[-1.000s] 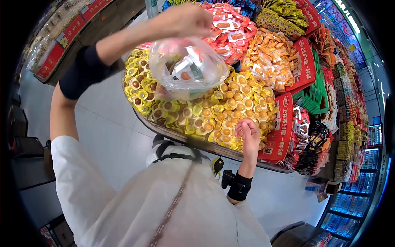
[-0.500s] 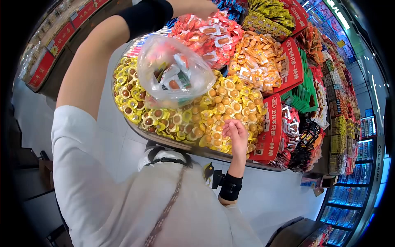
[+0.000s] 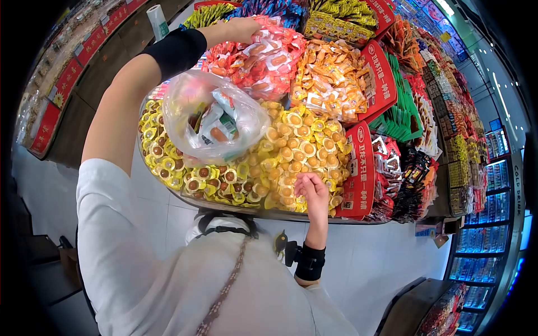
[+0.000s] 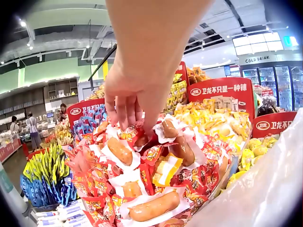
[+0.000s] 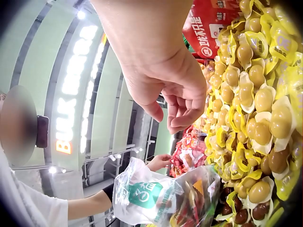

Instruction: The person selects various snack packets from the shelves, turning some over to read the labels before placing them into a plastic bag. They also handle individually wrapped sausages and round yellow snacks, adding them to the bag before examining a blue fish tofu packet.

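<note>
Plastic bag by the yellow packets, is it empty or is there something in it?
Not empty: the head view shows wrapped packets inside the plastic bag; the right-wrist view shows colourful wrappers too.

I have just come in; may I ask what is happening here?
A person in a white top has the left hand in a heap of sausages in red-and-white plastic wrappers; whether it grips one is hidden. The right hand, loosely curled and holding nothing, hovers by egg-shaped snacks in yellow-and-clear wrappers. Between the arms, a transparent plastic bag is open, with several packets inside.
</note>
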`<action>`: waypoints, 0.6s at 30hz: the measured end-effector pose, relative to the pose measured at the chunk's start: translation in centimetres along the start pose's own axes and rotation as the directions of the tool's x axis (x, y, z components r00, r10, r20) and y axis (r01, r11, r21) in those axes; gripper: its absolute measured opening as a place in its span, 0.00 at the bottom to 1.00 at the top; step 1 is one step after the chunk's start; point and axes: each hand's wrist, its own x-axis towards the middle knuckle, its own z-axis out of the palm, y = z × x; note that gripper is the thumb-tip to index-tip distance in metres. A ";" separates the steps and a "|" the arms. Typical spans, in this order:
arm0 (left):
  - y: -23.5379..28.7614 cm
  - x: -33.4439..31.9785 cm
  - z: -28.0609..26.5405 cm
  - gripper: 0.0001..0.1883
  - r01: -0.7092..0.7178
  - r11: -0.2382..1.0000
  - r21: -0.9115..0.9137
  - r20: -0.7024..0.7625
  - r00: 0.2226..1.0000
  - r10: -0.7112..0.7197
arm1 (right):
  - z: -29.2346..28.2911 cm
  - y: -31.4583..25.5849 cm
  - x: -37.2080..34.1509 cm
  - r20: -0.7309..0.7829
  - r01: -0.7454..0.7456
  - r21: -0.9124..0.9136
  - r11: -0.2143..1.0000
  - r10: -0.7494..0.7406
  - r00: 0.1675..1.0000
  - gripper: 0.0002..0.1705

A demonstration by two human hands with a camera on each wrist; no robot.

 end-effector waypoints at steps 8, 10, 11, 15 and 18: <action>0.0 0.0 0.6 0.10 -0.022 0.998 -0.060 -0.056 0.998 0.019 | 0.1 -0.4 -0.1 0.005 0.005 0.016 1.000 -0.005 1.000 0.10; -0.2 0.5 0.7 0.11 -0.028 0.999 -0.035 -0.059 0.998 0.026 | 0.1 -0.5 -0.3 -0.005 0.006 0.009 1.000 -0.006 1.000 0.10; -0.3 0.7 0.8 0.11 -0.031 0.999 -0.017 -0.060 0.998 0.030 | 0.1 -0.6 -0.4 -0.008 0.009 0.001 1.000 -0.009 1.000 0.10; 0.3 0.6 -1.2 0.13 0.007 0.998 -0.063 -0.135 0.991 -0.015 | 0.1 -1.1 -0.7 -0.015 0.038 -0.017 0.999 -0.039 0.999 0.10; 2.5 -0.5 -5.4 0.11 0.065 0.971 -0.231 -0.226 0.967 -0.119 | -0.1 -1.4 -0.6 -0.003 0.050 -0.015 0.999 -0.050 0.999 0.11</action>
